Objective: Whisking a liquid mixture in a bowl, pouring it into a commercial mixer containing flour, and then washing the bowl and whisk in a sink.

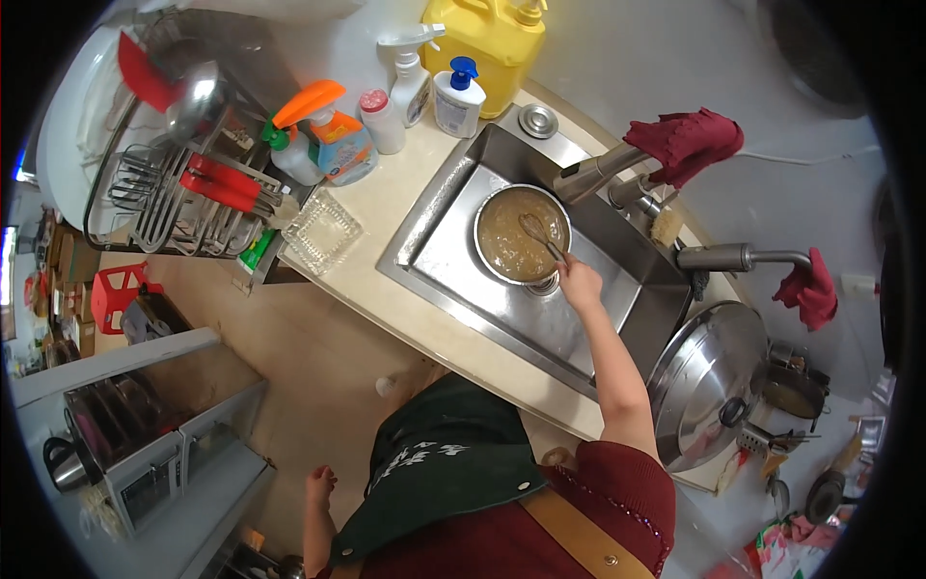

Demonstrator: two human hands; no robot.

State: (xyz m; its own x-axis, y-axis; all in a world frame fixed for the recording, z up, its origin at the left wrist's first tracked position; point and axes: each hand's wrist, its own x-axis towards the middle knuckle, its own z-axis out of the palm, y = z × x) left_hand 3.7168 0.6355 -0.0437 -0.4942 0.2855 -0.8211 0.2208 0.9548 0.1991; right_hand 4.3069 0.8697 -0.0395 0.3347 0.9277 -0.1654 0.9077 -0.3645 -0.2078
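In the sink sits a round metal pot filled with cloudy brown liquid. My right hand is closed round the handle of a whisk, its wire head lying in the liquid near the pot's middle. Well away from the sink, my left hand hangs beside the dark green apron. Its fingers are loosely curled, with nothing visible in them.
Behind the sink stand a tap draped with a red cloth and a yellow jug. Spray bottles and a clear dish line the left counter. A large domed lid leans at the sink's right.
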